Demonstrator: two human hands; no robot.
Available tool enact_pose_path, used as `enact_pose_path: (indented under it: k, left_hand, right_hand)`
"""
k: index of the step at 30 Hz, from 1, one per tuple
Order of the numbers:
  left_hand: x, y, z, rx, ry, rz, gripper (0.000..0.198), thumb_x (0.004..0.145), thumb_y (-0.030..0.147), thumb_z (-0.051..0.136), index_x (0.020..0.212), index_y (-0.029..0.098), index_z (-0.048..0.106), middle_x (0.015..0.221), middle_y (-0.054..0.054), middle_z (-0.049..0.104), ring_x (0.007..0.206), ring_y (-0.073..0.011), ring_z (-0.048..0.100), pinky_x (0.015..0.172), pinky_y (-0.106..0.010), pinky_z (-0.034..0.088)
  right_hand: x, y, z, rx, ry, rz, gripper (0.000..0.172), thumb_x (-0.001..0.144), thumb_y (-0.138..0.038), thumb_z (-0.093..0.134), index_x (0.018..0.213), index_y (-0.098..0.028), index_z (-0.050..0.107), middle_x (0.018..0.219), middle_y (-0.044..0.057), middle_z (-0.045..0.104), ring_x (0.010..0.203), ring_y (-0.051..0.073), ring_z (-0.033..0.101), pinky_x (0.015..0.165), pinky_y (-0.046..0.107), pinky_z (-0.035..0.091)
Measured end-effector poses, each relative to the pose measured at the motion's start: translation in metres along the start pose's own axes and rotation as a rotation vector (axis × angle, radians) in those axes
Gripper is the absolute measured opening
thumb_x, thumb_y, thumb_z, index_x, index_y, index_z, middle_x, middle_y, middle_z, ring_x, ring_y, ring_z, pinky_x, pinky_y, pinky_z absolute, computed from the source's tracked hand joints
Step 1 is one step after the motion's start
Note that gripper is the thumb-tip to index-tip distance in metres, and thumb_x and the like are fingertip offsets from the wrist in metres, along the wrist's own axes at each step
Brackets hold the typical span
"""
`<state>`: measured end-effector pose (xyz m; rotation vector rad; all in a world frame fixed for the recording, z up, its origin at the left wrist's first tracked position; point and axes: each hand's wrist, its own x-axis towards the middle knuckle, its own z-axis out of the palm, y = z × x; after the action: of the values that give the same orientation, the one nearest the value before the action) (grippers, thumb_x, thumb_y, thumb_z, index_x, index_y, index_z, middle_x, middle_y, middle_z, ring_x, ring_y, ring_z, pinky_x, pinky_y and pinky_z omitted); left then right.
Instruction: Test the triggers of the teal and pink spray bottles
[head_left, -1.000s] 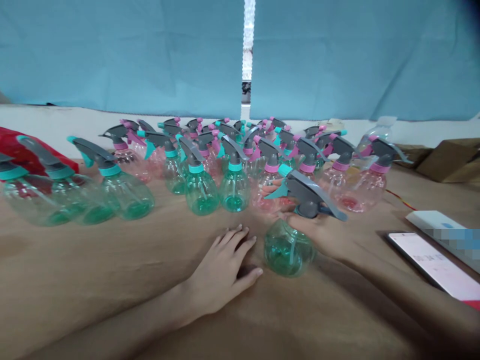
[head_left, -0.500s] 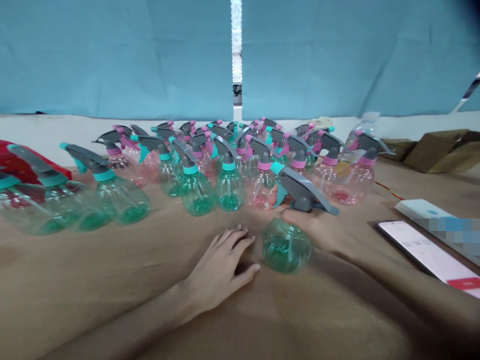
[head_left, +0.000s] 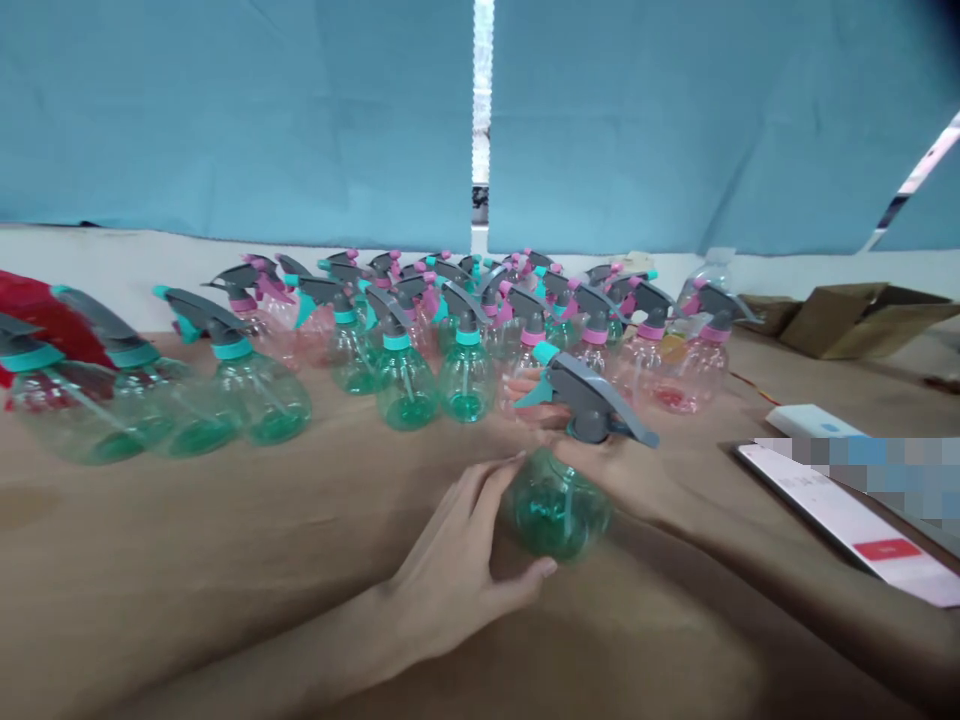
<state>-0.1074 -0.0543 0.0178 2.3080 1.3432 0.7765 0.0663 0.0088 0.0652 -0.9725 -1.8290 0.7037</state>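
Bottle pinched at neck by right hand; left hand spread beside its edge, tabletop stretching leftward.

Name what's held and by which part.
Right hand holds a green spray bottle around its neck, below the gray head. Left hand curves beside it; contact unclear.

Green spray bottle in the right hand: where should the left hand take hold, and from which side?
Probably take the green spray bottle by its bulging body, from the left: the right hand covers the neck below the grey sprayer head, while that side of the body is exposed and the open left hand is beside it.
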Motion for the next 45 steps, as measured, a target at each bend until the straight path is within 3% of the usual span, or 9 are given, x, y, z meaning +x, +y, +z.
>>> enact_pose_path:
  k: [7,13,16,20,27,29,33,37,45]
  left_hand:
    - [-0.029,-0.006,-0.025,0.088,0.164,-0.009,0.076,0.075,0.044,0.067,0.136,0.024,0.025,0.133,-0.013,0.045,0.123,-0.0327,0.043,0.099,-0.050,0.040]
    - [-0.064,-0.022,-0.054,0.120,0.252,-0.184,0.054,0.077,0.044,0.061,0.122,0.020,0.041,0.119,-0.013,0.056,0.113,-0.0327,0.052,0.092,-0.050,0.045]
    - [-0.074,-0.033,-0.072,0.228,0.294,-0.212,0.054,0.076,0.042,0.061,0.122,0.021,0.042,0.122,-0.012,0.056,0.113,-0.0333,0.053,0.092,-0.052,0.044]
    - [-0.073,-0.055,-0.098,0.383,0.322,-0.315,0.059,0.077,0.051,0.059,0.121,0.016,0.042,0.118,-0.015,0.060,0.106,-0.0329,0.057,0.084,-0.046,0.048]
    - [-0.044,-0.093,-0.132,0.780,0.340,-0.335,0.062,0.078,0.062,0.055,0.113,0.011,0.054,0.106,-0.016,0.060,0.104,-0.0364,0.053,0.085,-0.048,0.041]
    - [-0.034,-0.101,-0.138,0.897,0.341,-0.321,0.066,0.079,0.063,0.054,0.118,0.011,0.054,0.103,-0.016,0.058,0.101,-0.0360,0.051,0.082,-0.047,0.041]
    - [-0.019,-0.111,-0.146,0.934,0.322,-0.289,0.071,0.077,0.065,0.055,0.121,0.009,0.054,0.101,-0.016,0.058,0.099,-0.0343,0.050,0.085,-0.044,0.040]
    - [-0.009,-0.116,-0.151,0.949,0.299,-0.264,0.072,0.078,0.064,0.056,0.120,0.007,0.054,0.100,-0.018,0.059,0.099,-0.0362,0.049,0.087,-0.045,0.039]
    - [0.006,-0.112,-0.156,0.943,0.286,-0.258,0.074,0.080,0.063,0.054,0.124,0.003,0.049,0.121,-0.025,0.052,0.120,-0.0423,0.042,0.095,-0.048,0.036]
  right_hand:
    - [-0.003,-0.032,0.057,0.253,-0.167,-0.068,0.037,0.078,-0.033,0.062,0.115,-0.026,0.057,0.106,0.003,0.069,0.095,0.021,0.067,0.085,0.037,0.055]
    - [0.009,-0.056,0.110,0.251,-0.232,-0.089,0.049,0.066,-0.046,0.074,0.108,-0.025,0.061,0.096,0.002,0.068,0.074,0.017,0.064,0.065,0.032,0.054]
    - [0.025,-0.067,0.120,0.194,-0.393,-0.141,0.052,0.065,-0.043,0.075,0.111,-0.025,0.058,0.090,0.000,0.067,0.073,0.017,0.061,0.062,0.032,0.051]
    - [0.049,-0.069,0.113,-0.001,-0.499,-0.268,0.063,0.061,-0.038,0.078,0.118,-0.024,0.055,0.118,0.006,0.061,0.104,0.024,0.058,0.084,0.041,0.048]
    - [0.091,-0.064,0.083,-0.206,-0.134,-0.135,0.035,0.078,-0.042,0.063,0.104,-0.018,0.063,0.104,0.008,0.069,0.080,0.022,0.067,0.058,0.033,0.053]
    - [0.101,-0.063,0.080,-0.305,-0.074,-0.151,0.034,0.079,-0.041,0.061,0.104,-0.017,0.063,0.104,0.008,0.069,0.075,0.021,0.067,0.063,0.036,0.053]
    - [0.116,-0.060,0.088,-0.502,-0.040,-0.171,0.045,0.080,-0.044,0.059,0.112,-0.013,0.060,0.111,0.012,0.067,0.085,0.026,0.066,0.080,0.042,0.049]
    - [0.124,-0.058,0.101,-0.600,-0.051,-0.125,0.057,0.080,-0.047,0.057,0.122,-0.008,0.055,0.106,0.017,0.067,0.096,0.032,0.062,0.077,0.042,0.048]
    - [0.127,-0.048,0.117,-0.647,-0.057,-0.056,0.061,0.081,-0.054,0.056,0.120,-0.007,0.053,0.080,0.015,0.067,0.066,0.027,0.063,0.059,0.035,0.044]
